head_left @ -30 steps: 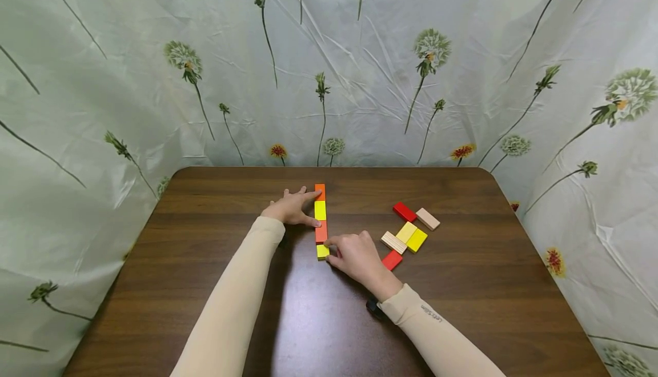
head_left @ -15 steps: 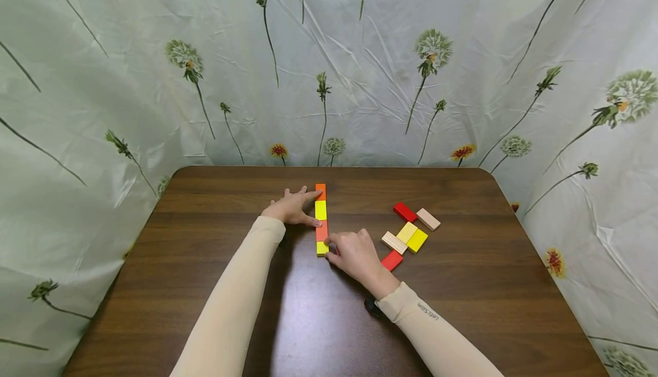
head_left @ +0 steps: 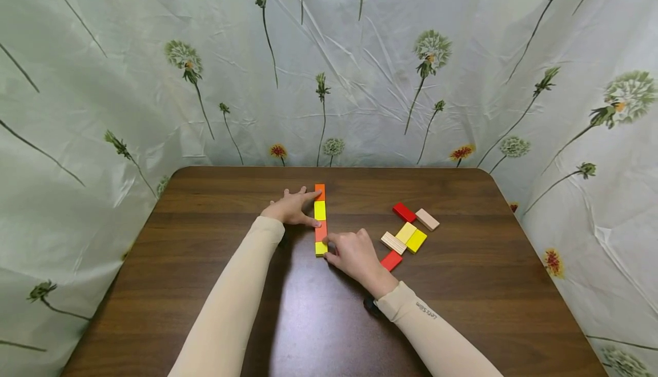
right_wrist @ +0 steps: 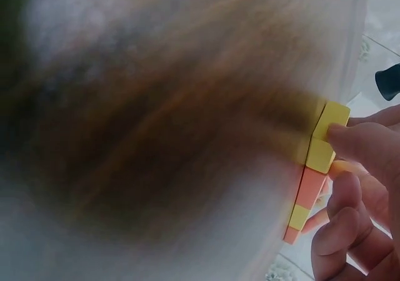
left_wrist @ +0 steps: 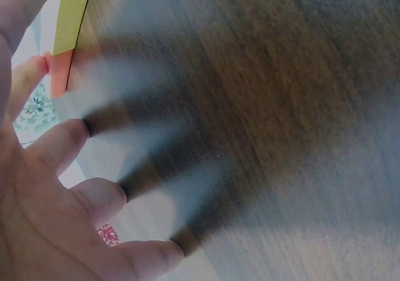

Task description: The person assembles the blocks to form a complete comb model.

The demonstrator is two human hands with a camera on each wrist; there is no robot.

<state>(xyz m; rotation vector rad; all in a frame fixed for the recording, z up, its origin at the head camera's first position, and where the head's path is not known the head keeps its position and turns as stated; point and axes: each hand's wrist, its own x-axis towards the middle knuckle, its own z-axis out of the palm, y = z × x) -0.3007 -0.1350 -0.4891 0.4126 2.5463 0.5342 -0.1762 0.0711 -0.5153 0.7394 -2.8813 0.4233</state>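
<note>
A straight row of flat wooden blocks runs away from the person in the head view: a yellow block (head_left: 321, 250) nearest, then a red-orange block (head_left: 321, 233), a second yellow block (head_left: 320, 211) and an orange block (head_left: 319, 188) farthest. Along its left side the left hand (head_left: 292, 208) spreads its fingers, index tip on the orange block and thumb tip on the red-orange one. The right hand (head_left: 354, 254) holds the nearest yellow block between thumb and curled index finger, its thumb (right_wrist: 362, 145) against the block in the right wrist view.
Right of the row lie loose blocks: two red blocks, one far (head_left: 404, 212) and one near the right wrist (head_left: 392, 261), two pale wood blocks, a light yellow block (head_left: 406, 232) and a bright yellow block (head_left: 417, 241). A flowered curtain (head_left: 360, 80) hangs behind the brown table (head_left: 462, 308).
The right hand has slid the nearest yellow block slightly forward, up against the red-orange block, then stayed there. The left hand and the loose blocks keep their places.
</note>
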